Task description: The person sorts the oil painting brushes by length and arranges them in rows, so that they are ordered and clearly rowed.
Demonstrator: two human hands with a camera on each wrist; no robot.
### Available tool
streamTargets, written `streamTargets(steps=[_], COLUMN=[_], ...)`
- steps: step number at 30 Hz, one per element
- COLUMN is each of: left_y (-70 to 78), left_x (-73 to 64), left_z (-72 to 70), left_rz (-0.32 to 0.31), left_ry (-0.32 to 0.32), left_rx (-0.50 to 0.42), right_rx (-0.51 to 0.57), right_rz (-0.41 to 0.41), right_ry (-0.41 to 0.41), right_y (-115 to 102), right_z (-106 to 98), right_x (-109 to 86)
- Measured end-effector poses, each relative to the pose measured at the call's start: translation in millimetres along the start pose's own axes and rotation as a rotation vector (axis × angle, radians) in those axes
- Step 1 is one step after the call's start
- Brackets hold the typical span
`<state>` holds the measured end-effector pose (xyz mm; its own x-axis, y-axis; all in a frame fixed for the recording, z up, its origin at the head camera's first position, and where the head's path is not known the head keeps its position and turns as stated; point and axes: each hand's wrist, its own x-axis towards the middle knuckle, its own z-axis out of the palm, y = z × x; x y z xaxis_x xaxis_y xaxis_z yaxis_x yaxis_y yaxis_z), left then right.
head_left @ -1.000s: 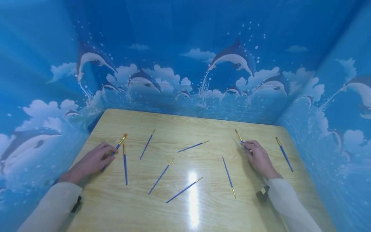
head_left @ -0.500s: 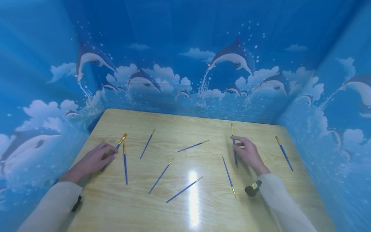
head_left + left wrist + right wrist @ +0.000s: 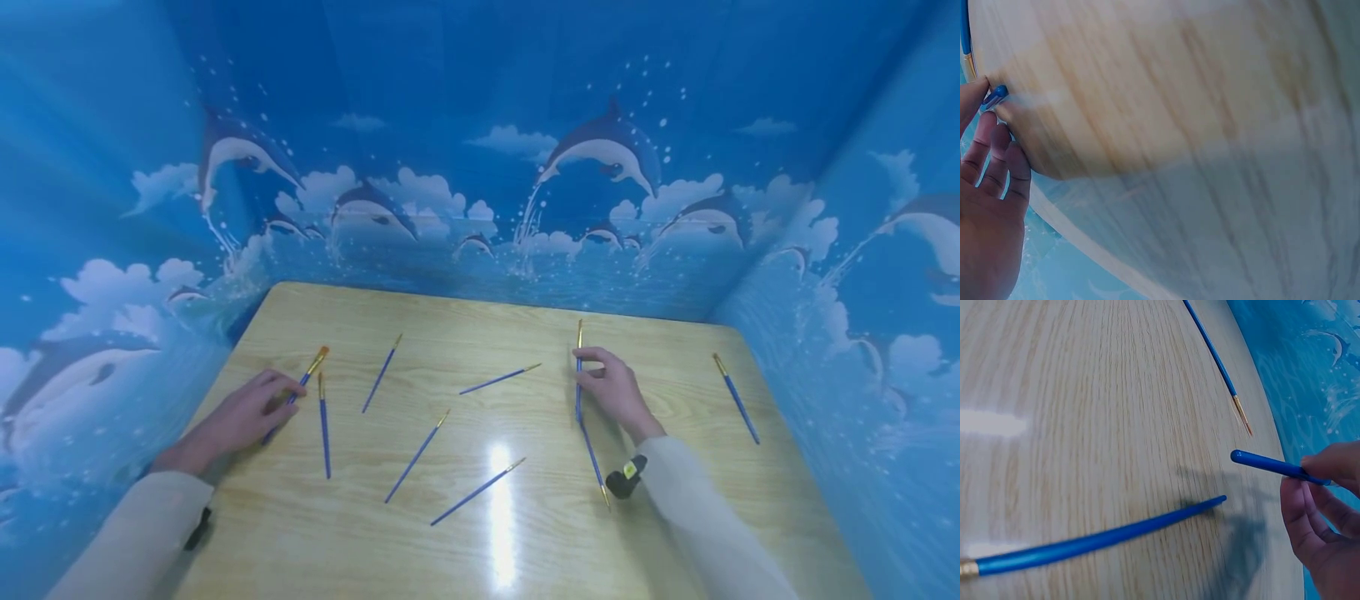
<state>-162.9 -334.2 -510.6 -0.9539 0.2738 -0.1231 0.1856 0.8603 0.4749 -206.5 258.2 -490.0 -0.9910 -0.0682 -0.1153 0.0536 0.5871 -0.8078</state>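
Observation:
At the table's left side my left hand [image 3: 251,410] pinches a flat-tipped paintbrush [image 3: 316,362] by its blue handle, bristles pointing to the far side. In the left wrist view the handle's end [image 3: 997,94] pokes out between thumb and fingers. My right hand [image 3: 618,393] pinches another blue paintbrush [image 3: 578,404] between thumb and fingertips, bristles to the far side. The right wrist view shows this handle [image 3: 1265,463] held above the table. Close by on the wood lies a thin paintbrush [image 3: 594,458], its tip toward me.
Right beside the left-held brush lies another paintbrush [image 3: 324,425]. Several thin brushes are spread over the middle of the table [image 3: 360,542], one [image 3: 495,380] toward the back. A lone brush [image 3: 735,398] lies at the right. Dolphin-printed blue curtains [image 3: 450,125] enclose the table's back and sides.
My right hand has moved left with its paintbrush, which has turned from slanted to nearly straight away from me. My left hand and the lying brushes have stayed put.

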Motion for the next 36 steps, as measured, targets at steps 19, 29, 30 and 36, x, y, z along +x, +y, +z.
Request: streamTargets(steps=[19,29,30,36], left_y=[4.8,3.8,3.5,3.1], left_x=[-0.3,-0.2,0.2,0.7], left_z=[1.1,0.4,0.6,0.6], left_rz=[-0.046,-0.036,-0.035,-0.039], left_ry=[-0.014,-0.012,-0.012,-0.013], left_rx=[-0.013,-0.018,-0.017,-0.014], right_rx=[-0.168,-0.215,-0.221,-0.249], right_rz=[0.028,0.048,0.051,0.077], right_ry=[0.034,0.035,0.037,0.046], right_y=[-2,-5,-5,-6], right_z=[33,42,43,47], right_x=[21.3,22.3,22.5,24.2])
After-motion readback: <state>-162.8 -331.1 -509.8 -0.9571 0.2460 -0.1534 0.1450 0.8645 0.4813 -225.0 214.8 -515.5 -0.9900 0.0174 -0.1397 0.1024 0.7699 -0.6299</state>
